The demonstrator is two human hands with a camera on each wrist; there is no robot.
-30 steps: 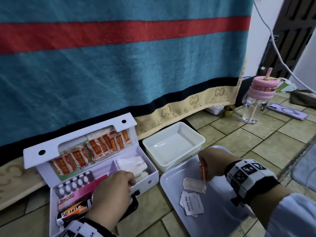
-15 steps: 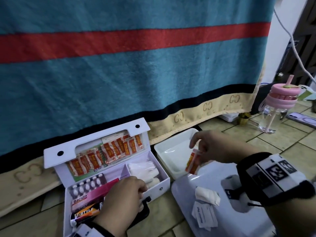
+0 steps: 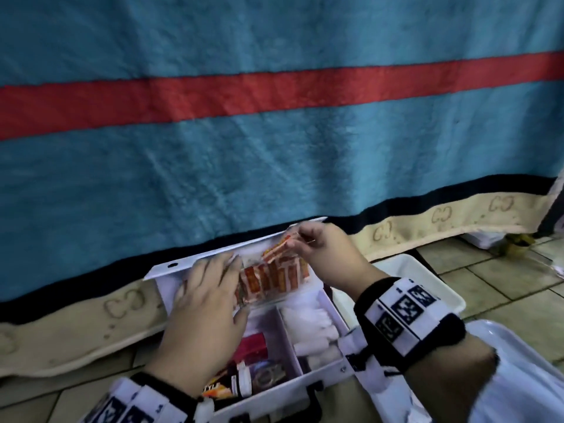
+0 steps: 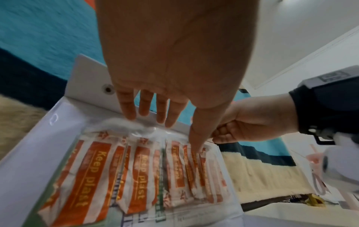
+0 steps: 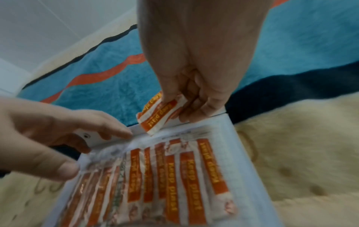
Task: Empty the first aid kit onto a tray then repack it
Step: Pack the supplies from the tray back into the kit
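Observation:
The white first aid kit [image 3: 323, 371] lies open on the floor, its lid [image 3: 171, 265] standing up against the blanket. A clear pocket in the lid holds several orange plaster packets [image 3: 274, 277] [image 4: 139, 172] [image 5: 190, 172]. My left hand [image 3: 225, 265] [image 4: 165, 122] lays straight fingers on the pocket's top edge, thumb on the plasters. My right hand [image 3: 300, 239] [image 5: 174, 110] pinches a few orange plaster packets [image 3: 279, 248] [image 5: 158, 114] just above the pocket's mouth. A corner of the white tray [image 3: 518, 346] shows at the lower right.
The kit's right compartment holds white dressings [image 3: 314, 325]; the left one holds a pink box [image 3: 253, 346] and small tubes. A white plastic tub [image 3: 427, 282] stands right of the kit. A teal blanket with a red stripe [image 3: 274, 93] hangs behind, over a tiled floor.
My right hand has carried the plasters from over the tub to the lid's pocket. My left hand has come up out of the kit's compartment onto the pocket.

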